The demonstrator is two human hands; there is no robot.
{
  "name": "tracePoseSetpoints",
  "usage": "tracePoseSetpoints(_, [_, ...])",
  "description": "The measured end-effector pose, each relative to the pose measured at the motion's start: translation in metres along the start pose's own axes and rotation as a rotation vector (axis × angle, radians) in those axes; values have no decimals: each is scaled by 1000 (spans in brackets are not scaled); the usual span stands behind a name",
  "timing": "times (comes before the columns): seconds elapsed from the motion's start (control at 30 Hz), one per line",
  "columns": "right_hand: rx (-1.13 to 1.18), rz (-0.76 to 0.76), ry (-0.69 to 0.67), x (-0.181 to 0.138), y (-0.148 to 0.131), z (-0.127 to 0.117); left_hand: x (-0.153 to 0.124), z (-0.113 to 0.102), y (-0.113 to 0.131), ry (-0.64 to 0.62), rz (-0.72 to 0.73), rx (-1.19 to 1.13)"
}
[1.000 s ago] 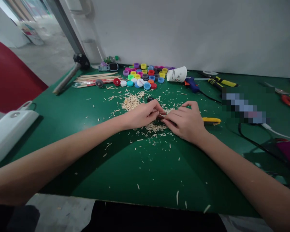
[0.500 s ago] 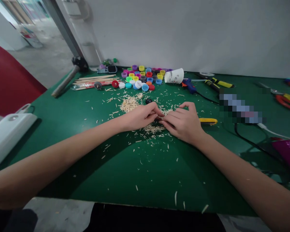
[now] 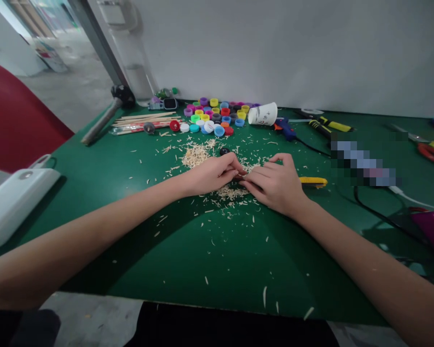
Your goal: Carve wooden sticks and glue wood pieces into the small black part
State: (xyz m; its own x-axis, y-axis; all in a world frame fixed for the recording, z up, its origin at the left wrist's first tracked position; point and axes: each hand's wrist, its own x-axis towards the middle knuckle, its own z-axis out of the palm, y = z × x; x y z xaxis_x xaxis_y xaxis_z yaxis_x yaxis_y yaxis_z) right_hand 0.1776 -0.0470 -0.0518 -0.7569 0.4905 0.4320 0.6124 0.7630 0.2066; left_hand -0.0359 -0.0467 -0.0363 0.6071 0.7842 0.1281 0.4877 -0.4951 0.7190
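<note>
My left hand and my right hand meet fingertip to fingertip at the middle of the green table. Both are pinched together on something small between them that I cannot make out. They rest over a scatter of pale wood shavings, with a denser heap of shavings just behind the left hand. A small black cap lies beyond the left fingers. A yellow-handled knife lies right behind my right hand.
Several coloured bottle caps, wooden sticks, a tipped paper cup and a blue glue gun lie at the back. Yellow tools, cables and scissors lie right; a white device sits left.
Both hands stay pinched together at the same spot; only the view shifts slightly.
</note>
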Motion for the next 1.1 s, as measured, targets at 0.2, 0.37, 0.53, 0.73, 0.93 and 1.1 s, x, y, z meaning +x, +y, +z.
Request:
tracePoseSetpoints(0.2, [15,2,-2,0,0,0,0,-2,-1,30,43,37])
tracePoseSetpoints(0.37, [6,-3,-2,0,0,-1,1,-4,-3,57,43,34])
tracePoseSetpoints(0.53, [6,-4,7,0,1,0,1,-4,-3,35,47,-40])
tracePoseSetpoints(0.73, [6,0,17,0,1,0,1,-3,-4,31,29,-64])
tracePoseSetpoints(0.93, [12,-2,0,0,1,0,1,-4,-3,16,28,-48])
tracePoseSetpoints(1.1, [5,-15,-20,0,1,-1,2,-4,-3,20,33,-41])
